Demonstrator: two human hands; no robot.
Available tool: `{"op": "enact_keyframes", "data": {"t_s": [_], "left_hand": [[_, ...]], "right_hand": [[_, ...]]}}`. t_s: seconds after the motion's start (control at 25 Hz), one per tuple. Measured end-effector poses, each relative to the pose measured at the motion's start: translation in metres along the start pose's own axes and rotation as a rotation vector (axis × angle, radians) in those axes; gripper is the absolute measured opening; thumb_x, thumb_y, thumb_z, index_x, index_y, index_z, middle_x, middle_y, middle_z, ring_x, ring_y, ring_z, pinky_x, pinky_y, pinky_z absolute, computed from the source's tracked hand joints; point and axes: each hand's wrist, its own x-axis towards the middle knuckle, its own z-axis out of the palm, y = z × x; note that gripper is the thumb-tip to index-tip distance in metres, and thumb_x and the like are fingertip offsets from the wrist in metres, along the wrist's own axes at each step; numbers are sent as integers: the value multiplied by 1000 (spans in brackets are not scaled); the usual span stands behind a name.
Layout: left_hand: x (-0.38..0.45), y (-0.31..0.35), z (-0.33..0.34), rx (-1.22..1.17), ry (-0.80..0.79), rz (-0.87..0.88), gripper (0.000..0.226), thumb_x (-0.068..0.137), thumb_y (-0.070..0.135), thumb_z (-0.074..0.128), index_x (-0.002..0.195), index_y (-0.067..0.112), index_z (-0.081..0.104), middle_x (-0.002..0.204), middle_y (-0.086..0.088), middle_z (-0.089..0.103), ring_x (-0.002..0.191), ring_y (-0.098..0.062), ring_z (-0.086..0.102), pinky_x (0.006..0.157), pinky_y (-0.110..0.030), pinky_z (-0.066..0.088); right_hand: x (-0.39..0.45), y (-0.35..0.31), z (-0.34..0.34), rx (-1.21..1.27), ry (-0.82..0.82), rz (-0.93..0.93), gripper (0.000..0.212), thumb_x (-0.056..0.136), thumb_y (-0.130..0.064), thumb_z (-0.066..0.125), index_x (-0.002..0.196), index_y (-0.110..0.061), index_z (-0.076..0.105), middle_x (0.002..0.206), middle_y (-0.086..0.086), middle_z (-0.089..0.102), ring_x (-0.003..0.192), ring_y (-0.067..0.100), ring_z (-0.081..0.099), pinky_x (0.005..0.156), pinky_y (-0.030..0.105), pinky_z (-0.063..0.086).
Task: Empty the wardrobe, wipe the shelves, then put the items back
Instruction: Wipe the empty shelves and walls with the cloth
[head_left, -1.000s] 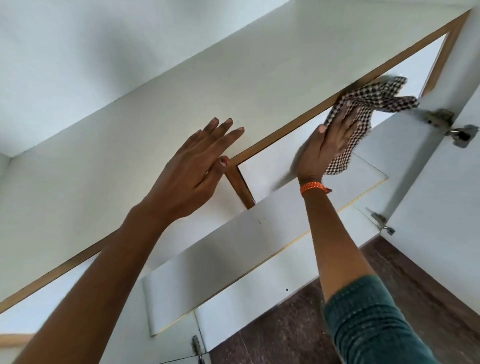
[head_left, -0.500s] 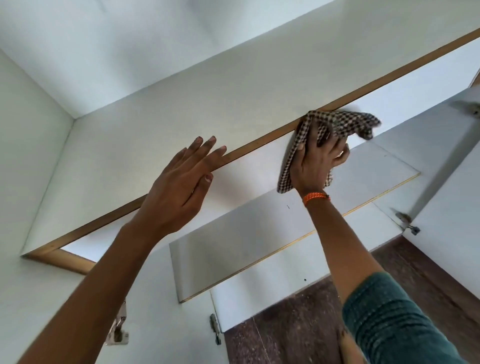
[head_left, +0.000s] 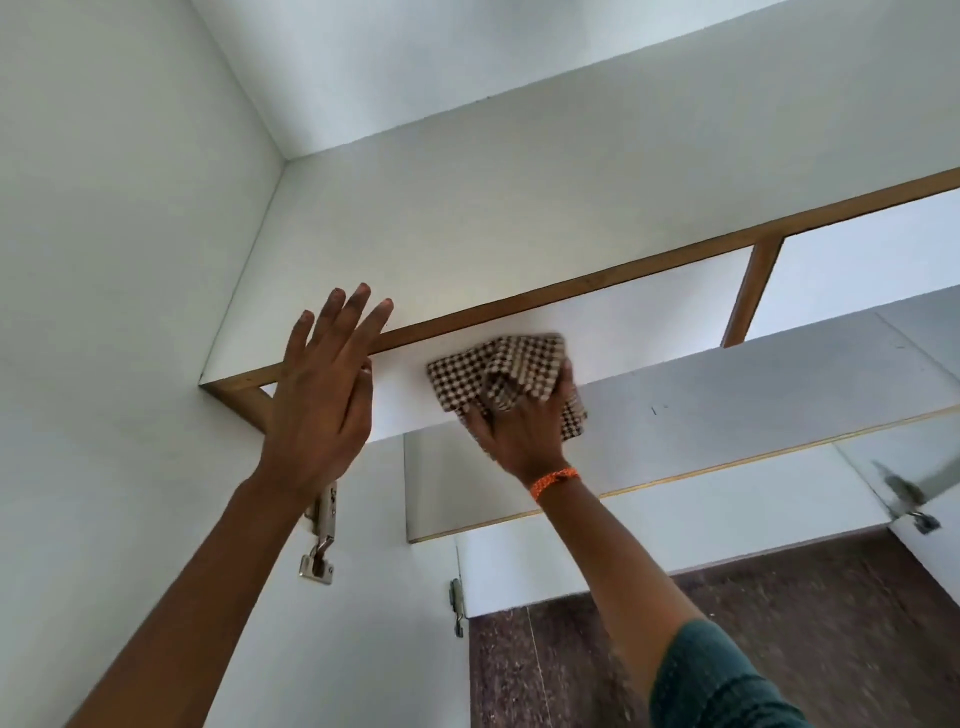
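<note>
Right hand (head_left: 519, 431) clenched on a checked cloth (head_left: 501, 376), pressed flat against the white inner panel (head_left: 649, 317) just under the wooden top rail (head_left: 571, 288), cloth bunched above and left of the knuckles. Left hand (head_left: 322, 395) released, fingers spread, braced on the rail's left end, just beside the cloth. Probably still unwiped along the rail's long axis: only the short stretch leftward to the corner, nearer the left hand.

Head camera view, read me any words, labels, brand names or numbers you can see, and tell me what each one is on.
None: no text is readable anywhere.
The checked cloth in the right hand shows only a pattern.
The hinge below the left hand shows no legible marking.
The wardrobe shelf carries only tiny dark specks.
</note>
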Motion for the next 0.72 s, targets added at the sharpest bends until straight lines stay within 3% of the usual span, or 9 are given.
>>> {"op": "enact_keyframes", "data": {"t_s": [0.04,0.12,0.2,0.28,0.36,0.44,0.56,0.6,0.72], "left_hand": [[-10,-11,-4,-17,26,-50,53,94,12,26,146,14,35,154,-6,30,146,-19,18,120,-41,14],[-26,-22,-6,-91,70,-149,53,95,14,26,146,13,35,155,-5,29,147,-18,17,118,-40,20],[-39,-22,-2,-140,80,-202,53,95,16,26,147,13,33,155,-5,28,147,-17,17,118,-38,22],[-45,-23,0,-147,93,-201,53,94,16,27,147,13,32,155,-5,28,147,-18,18,117,-39,22],[-50,-28,-2,-155,105,-207,53,94,16,28,147,13,33,155,-6,29,146,-20,20,116,-43,26],[-54,-35,-8,-189,128,-258,54,92,16,28,146,14,34,154,-5,31,144,-20,26,111,-48,34],[-55,-43,-13,-153,184,-294,52,92,17,28,142,7,38,147,-10,42,136,-21,38,111,-44,33],[-54,-44,-14,-114,200,-304,51,92,18,28,140,5,40,142,-12,46,132,-22,41,111,-39,32],[-50,-44,-12,-59,243,-354,51,91,19,28,135,2,46,133,-14,53,123,-25,48,105,-33,32]], "right_hand": [[9,16,-7,-23,98,142,54,97,-50,27,96,-13,67,104,21,67,112,41,51,108,60,14],[29,39,-29,0,318,373,50,93,-40,30,125,-7,52,123,35,52,126,47,33,112,55,4],[36,27,-33,20,409,378,58,95,-39,23,149,-17,19,143,39,27,143,42,2,114,50,-8],[31,-16,-16,48,367,244,54,97,-44,18,146,-22,24,145,32,18,146,36,-12,114,54,-11],[17,-65,9,63,199,75,45,95,-46,27,113,-17,57,133,25,36,140,44,16,109,68,-4],[5,-108,28,-2,34,-82,48,89,-51,38,80,-16,70,110,22,60,115,43,45,101,75,2],[1,-149,41,-127,-32,-330,49,83,-63,45,92,-26,75,103,3,68,115,29,40,114,57,-7],[1,-156,40,-139,-23,-426,44,78,-61,55,104,-28,69,107,-2,63,117,27,39,115,52,-8],[4,-165,42,-150,111,-616,62,75,-47,67,127,-25,43,121,-10,55,123,18,40,118,48,-5]]}}
